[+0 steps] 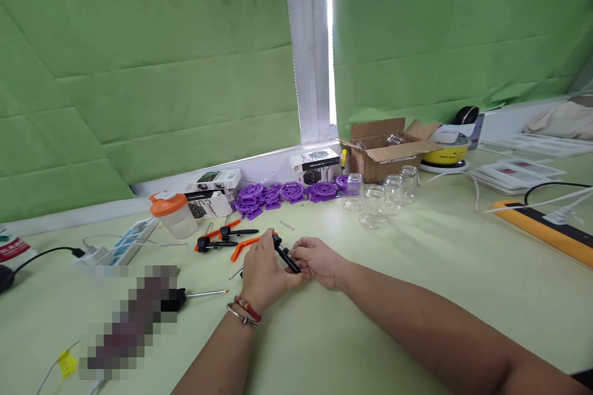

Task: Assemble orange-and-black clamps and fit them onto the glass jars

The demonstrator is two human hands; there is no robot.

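Observation:
My left hand (265,268) is wrapped around a black rod-shaped part (286,254) that slants down to the right, its knobbed end up. The fingers of my right hand (319,262) pinch close to the lower end of that part; whether they hold a small piece is hidden. Left of my hands lie black parts with round heads (215,244) and orange handles (244,248). A thin metal rod (236,272) pokes out beside my left wrist. Further left, another metal rod with a brass-coloured tip (206,293) extends from a black piece next to a pixelated patch.
Purple wheel-like parts (291,192) line the wall beside printed boxes (210,202). Glass jars (374,202) stand before an open cardboard box (389,157). An orange-lidded cup (173,215) and power strips (551,228) sit at the sides.

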